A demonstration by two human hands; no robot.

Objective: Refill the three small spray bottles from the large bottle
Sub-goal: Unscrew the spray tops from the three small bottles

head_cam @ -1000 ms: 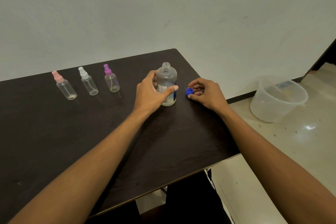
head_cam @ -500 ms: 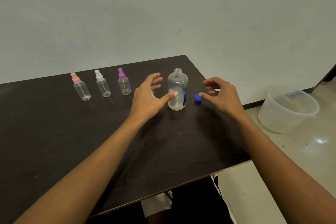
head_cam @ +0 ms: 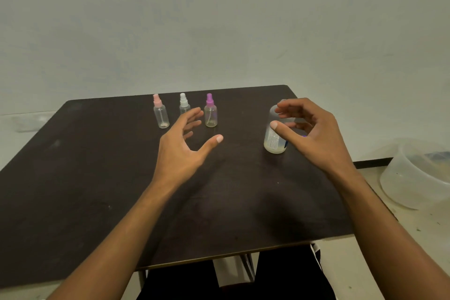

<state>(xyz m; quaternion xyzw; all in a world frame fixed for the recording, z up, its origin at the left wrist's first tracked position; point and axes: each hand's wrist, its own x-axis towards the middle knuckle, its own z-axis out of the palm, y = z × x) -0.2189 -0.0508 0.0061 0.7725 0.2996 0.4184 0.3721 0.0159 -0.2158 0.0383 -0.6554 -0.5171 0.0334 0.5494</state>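
Observation:
Three small clear spray bottles stand in a row at the back of the dark table (head_cam: 73, 178): a pink-capped bottle (head_cam: 161, 113), a white-capped bottle (head_cam: 184, 104) and a purple-capped bottle (head_cam: 210, 112). My left hand (head_cam: 184, 143) hovers open in front of them, partly hiding the white-capped one. The large clear bottle (head_cam: 274, 136), uncapped and holding a little liquid at its bottom, stands to the right. My right hand (head_cam: 310, 133) is open just beside it, fingers curled in front of its upper part. A sliver of the blue cap (head_cam: 304, 135) shows behind that hand.
A translucent plastic tub (head_cam: 418, 173) sits on the pale floor to the right of the table. A plain wall rises right behind the table's far edge. My dark-clothed legs show beneath the near edge.
My left hand has let go of the large bottle and moved left toward the small bottles. My right hand released the blue cap and now hovers by the large bottle. The view has shifted left.

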